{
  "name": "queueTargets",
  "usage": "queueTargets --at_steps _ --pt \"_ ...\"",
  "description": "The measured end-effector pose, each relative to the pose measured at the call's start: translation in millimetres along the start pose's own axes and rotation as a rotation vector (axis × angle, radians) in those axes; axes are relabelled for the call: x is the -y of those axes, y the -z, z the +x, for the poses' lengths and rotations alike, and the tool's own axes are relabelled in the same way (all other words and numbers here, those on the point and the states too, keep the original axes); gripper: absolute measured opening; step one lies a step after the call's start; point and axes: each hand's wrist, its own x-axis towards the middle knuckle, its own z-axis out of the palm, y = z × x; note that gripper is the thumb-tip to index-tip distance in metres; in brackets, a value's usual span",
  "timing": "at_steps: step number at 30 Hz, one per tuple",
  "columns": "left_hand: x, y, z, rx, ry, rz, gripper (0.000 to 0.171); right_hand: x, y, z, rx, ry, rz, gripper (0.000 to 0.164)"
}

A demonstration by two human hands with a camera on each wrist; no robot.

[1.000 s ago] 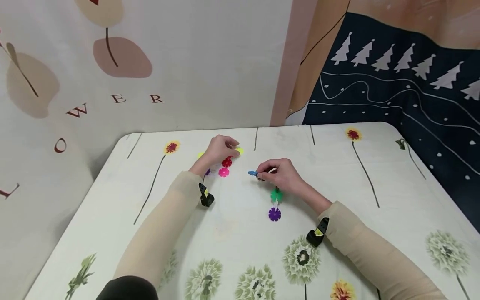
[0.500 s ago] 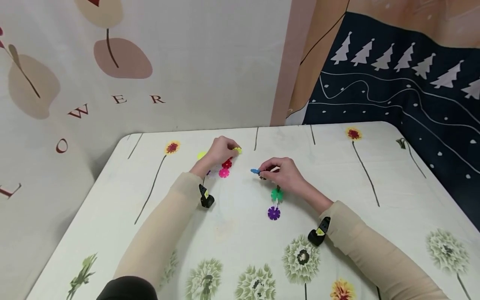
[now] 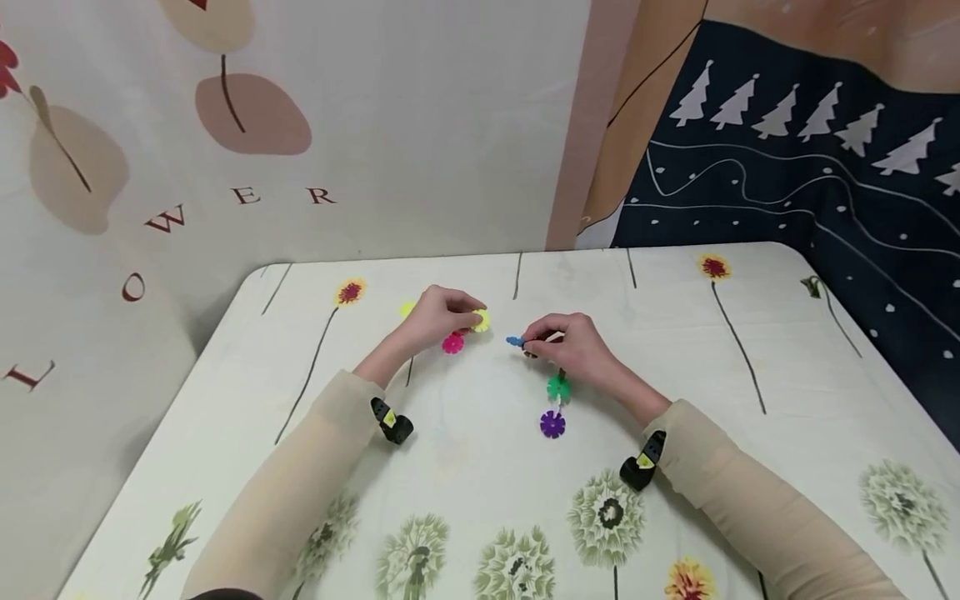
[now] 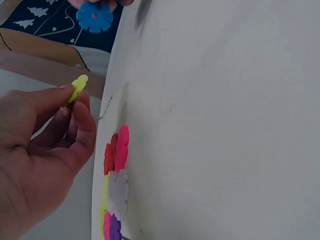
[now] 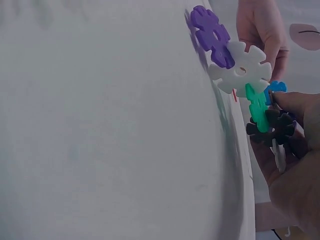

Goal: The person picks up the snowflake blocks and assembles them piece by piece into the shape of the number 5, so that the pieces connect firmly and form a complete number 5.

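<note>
My left hand [image 3: 441, 318] pinches a yellow flower-shaped interlocking disc [image 4: 78, 88] between thumb and fingers, raised off the table. Opposite it, my right hand [image 3: 576, 345] grips a linked chain of similar discs. A blue disc [image 3: 514, 341] points out of its fingertips toward the left hand. Below the right hand hang a dark disc [image 5: 270, 129], a green disc [image 5: 258, 109], a white disc [image 5: 241, 71] and a purple disc [image 3: 552, 424]. Part of the chain is hidden in the palm. The yellow and blue discs are apart.
Loose discs lie under and behind the left hand: pink [image 4: 122, 148], red [image 4: 107, 159], white [image 4: 118, 195] and purple [image 4: 115, 228]. A yellow disc [image 3: 407, 309] shows past the left wrist. The table [image 3: 450, 492] has a flower-printed cover, with curtains behind its far edge.
My left hand has picked up the yellow disc from among the loose ones and drawn it a little nearer to me. The right hand and its chain have barely moved.
</note>
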Motion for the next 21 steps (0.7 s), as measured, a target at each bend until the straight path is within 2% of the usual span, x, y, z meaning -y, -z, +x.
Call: queueTargets --at_steps 4,9,13,21 --pt "-4.8 -6.4 -6.0 0.054 -0.001 -0.044 0.020 0 1 0 0.000 0.012 0.006 0.005" --pt "-8.5 -13.4 -11.6 0.098 -0.052 -0.066 0.019 0 0 0 0.003 0.028 0.011 0.005" --pt "-8.3 -17.2 -13.4 0.120 -0.091 -0.081 0.019 0 0 -1 0.001 0.035 0.008 0.005" --pt "-11.3 -19.2 -16.4 0.146 -0.097 -0.135 0.017 0 1 -2 0.011 0.043 -0.001 0.005"
